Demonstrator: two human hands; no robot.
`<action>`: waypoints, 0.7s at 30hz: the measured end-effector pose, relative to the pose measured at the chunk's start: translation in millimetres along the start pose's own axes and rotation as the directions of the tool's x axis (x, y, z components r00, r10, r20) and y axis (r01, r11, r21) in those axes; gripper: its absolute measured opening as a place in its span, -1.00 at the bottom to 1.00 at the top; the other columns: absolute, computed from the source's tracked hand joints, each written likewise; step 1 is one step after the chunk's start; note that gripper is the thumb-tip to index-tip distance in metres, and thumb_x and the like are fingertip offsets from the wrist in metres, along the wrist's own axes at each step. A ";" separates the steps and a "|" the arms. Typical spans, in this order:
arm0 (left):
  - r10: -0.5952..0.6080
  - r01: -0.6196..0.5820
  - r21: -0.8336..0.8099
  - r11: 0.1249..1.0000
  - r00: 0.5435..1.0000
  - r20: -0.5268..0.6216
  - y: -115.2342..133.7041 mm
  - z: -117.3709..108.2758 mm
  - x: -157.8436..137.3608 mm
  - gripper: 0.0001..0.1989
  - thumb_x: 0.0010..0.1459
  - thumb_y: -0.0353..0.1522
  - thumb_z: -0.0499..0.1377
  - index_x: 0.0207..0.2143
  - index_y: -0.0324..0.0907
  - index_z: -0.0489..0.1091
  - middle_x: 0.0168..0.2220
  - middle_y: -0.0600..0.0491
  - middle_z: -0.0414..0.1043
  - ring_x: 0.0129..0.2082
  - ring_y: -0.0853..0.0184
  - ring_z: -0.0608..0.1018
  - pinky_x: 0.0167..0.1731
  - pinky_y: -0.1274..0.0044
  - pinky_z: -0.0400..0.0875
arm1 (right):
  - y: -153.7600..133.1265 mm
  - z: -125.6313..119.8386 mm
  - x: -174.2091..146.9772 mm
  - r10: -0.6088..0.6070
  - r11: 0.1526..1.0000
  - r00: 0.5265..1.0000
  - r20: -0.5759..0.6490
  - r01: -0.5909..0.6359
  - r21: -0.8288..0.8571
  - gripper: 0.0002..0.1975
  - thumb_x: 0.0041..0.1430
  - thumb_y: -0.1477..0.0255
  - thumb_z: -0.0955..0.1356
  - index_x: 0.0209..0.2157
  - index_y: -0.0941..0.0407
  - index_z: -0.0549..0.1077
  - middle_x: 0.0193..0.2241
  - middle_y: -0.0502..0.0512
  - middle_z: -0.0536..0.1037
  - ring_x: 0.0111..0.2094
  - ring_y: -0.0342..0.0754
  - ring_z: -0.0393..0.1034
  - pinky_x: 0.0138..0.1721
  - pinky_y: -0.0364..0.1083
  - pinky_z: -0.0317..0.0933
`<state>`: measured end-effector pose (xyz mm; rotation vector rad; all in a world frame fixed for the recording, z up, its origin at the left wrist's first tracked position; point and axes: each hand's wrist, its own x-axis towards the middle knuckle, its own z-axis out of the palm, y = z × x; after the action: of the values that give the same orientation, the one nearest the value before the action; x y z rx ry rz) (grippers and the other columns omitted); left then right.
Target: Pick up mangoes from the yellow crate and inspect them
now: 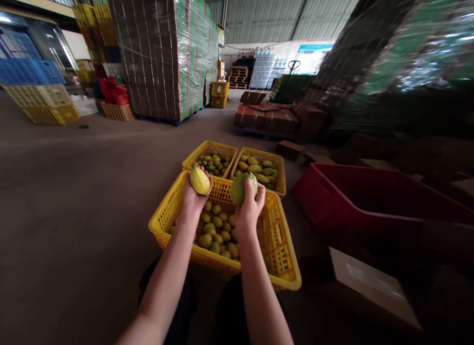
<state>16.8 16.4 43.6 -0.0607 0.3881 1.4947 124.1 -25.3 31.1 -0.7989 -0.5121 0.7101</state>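
Note:
My left hand (pixel 197 198) is closed round the lower side of a yellow oval fruit (pixel 200 181), whose upper face shows. A larger, rounder green fruit (pixel 239 189) sits in the grip of my right hand (pixel 253 206), with the thumb laid across it. Both hands are raised above the near yellow crate (pixel 278 236). Inside that crate lie many small yellow-green fruits (pixel 218 229), partly hidden by my forearms. The exact kind of fruit cannot be made out.
Behind stand two yellow crates: the left (pixel 190 158) holds small green-yellow fruits, the right (pixel 282 179) larger, longer ones. A red tub (pixel 314 199) and an open cardboard box (pixel 374 285) are on the right. Wrapped stacks (pixel 155 53) and pallets (pixel 239 77) stand farther back.

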 end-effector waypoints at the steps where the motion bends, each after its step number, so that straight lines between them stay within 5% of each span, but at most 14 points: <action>1: -0.007 0.007 0.012 1.000 1.000 0.014 -4.1 0.1 -1.6 -0.70 0.34 -0.26 -0.03 -0.18 -0.16 0.48 -0.40 0.07 0.53 -0.42 0.39 0.58 -0.34 0.56 0.51 | 0.5 -0.1 4.3 0.078 0.996 0.997 -0.011 -0.078 0.043 -0.78 -0.03 0.31 0.47 -0.39 0.06 0.38 -0.48 -0.16 0.48 -0.46 -0.21 0.39 -0.45 -0.26 0.31; 3: -0.031 0.029 0.064 0.998 0.999 0.032 -15.2 0.0 -5.0 -0.69 0.33 -0.27 -0.01 -0.19 -0.21 0.48 -0.39 0.03 0.54 -0.39 0.36 0.59 -0.32 0.54 0.52 | 2.3 0.9 9.1 0.260 0.953 0.965 0.044 -0.264 0.149 -0.79 0.02 0.26 0.43 -0.36 0.07 0.43 -0.46 -0.12 0.53 -0.45 -0.18 0.43 -0.44 -0.24 0.36; 7: -0.016 0.014 0.128 0.992 1.000 0.011 -35.7 -0.2 -7.8 -0.71 0.28 -0.33 0.01 -0.30 -0.28 0.49 -0.40 -0.03 0.54 -0.39 0.34 0.59 -0.29 0.56 0.51 | 6.9 3.9 9.9 0.568 0.743 0.797 0.205 -0.604 0.290 -0.64 0.15 0.09 0.31 -0.35 0.10 0.49 -0.41 0.03 0.60 -0.36 -0.08 0.54 -0.26 -0.11 0.48; 13: 0.055 -0.048 0.218 0.975 0.998 -0.025 -38.2 -4.8 -5.7 -0.81 0.17 -0.31 0.15 -0.41 -0.23 0.47 -0.51 0.09 0.50 -0.50 0.42 0.54 -0.29 0.58 0.49 | 18.6 0.9 14.9 0.646 0.668 0.737 0.197 -0.671 0.322 -0.65 0.19 0.11 0.28 -0.36 0.10 0.50 -0.46 0.04 0.61 -0.41 -0.07 0.54 -0.26 -0.08 0.48; 17: 0.112 -0.086 0.323 0.943 0.992 -0.062 -35.9 -7.5 -5.8 -0.88 0.11 -0.34 0.25 -0.40 -0.23 0.48 -0.51 0.11 0.49 -0.48 0.44 0.55 -0.29 0.63 0.46 | 18.6 0.1 19.1 0.676 0.696 0.735 0.058 -0.662 0.278 -0.63 0.29 0.18 0.19 -0.38 0.09 0.49 -0.52 0.03 0.60 -0.46 -0.06 0.53 -0.31 -0.05 0.48; 21: 0.100 -0.072 0.341 0.937 0.993 -0.065 -35.4 -3.9 -8.5 -0.85 0.17 -0.35 0.18 -0.41 -0.25 0.48 -0.53 0.10 0.48 -0.46 0.41 0.57 -0.30 0.63 0.47 | 5.6 -1.5 17.6 0.751 0.628 0.654 0.089 -0.749 0.212 -0.61 0.30 0.22 0.14 -0.42 0.09 0.47 -0.53 0.05 0.59 -0.48 -0.03 0.51 -0.36 0.00 0.47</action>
<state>50.3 4.1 35.4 0.1720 0.7173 1.4952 134.6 -10.3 28.4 -0.7836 -0.0437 1.5271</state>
